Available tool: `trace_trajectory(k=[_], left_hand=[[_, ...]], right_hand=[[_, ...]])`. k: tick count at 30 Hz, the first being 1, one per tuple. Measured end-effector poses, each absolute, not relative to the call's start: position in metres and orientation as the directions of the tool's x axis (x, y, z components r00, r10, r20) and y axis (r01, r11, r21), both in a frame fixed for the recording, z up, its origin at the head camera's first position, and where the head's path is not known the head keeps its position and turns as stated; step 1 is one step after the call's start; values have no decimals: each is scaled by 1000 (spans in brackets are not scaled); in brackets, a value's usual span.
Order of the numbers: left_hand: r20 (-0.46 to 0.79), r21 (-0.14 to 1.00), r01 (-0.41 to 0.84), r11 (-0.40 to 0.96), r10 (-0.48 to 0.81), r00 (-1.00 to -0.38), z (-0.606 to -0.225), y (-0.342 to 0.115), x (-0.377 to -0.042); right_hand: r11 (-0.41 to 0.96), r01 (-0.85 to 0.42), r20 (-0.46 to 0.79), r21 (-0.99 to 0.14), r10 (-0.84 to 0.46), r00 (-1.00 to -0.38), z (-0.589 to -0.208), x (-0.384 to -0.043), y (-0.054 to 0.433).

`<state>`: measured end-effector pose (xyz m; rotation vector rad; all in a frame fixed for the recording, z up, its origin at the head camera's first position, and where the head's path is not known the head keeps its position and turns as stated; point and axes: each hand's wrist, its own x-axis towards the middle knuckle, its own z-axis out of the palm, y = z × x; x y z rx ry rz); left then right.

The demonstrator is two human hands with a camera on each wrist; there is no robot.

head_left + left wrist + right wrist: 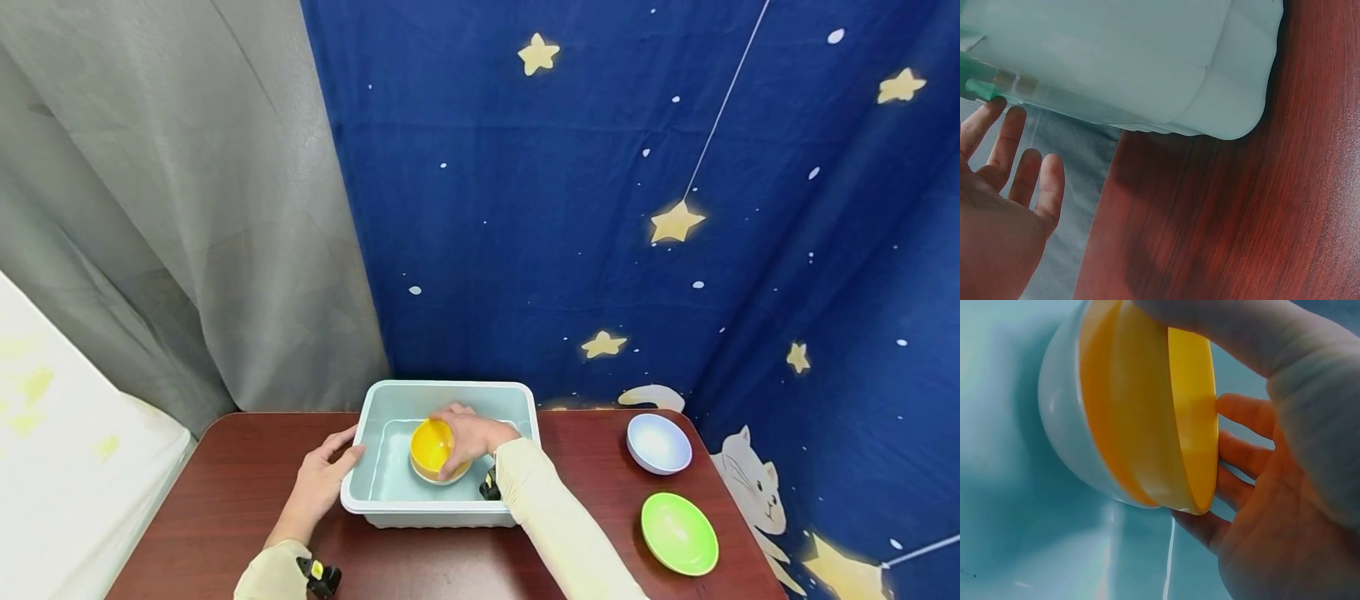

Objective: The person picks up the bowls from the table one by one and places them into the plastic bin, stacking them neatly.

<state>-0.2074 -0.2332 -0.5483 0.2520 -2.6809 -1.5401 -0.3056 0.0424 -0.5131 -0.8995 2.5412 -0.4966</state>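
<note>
Inside a pale blue-green plastic basin (442,506), my right hand (468,437) holds a yellow bowl (429,446) by its rim. Its thumb is on the near side and its fingers are on the far side. The right wrist view shows the yellow bowl nested in a pale bowl (1063,412), with an orange band between their rims. My left hand (318,482) is at the basin's left side, thumb by the rim. In the left wrist view its fingers (1007,140) reach nearly straight to the outer wall.
On the table's right side stand a light blue bowl (660,444) and, nearer, a green dish (678,534). The reddish-brown table (225,500) ends at a grey curtain (300,317) and a dark blue star-patterned curtain (480,250). A white covered surface (75,483) borders it at left.
</note>
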Motion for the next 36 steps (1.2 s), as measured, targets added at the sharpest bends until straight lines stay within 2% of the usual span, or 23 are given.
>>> trace_trajectory(k=[20, 36], left_hand=[[-74, 856, -142, 497, -154, -985, -546, -234, -207], [-86, 866, -149, 478, -152, -985, -545, -232, -207]], right_hand=[[730, -495, -296, -471, -659, -691, -516, -302, 41], [751, -459, -298, -475, -628, -719, -516, -302, 41]])
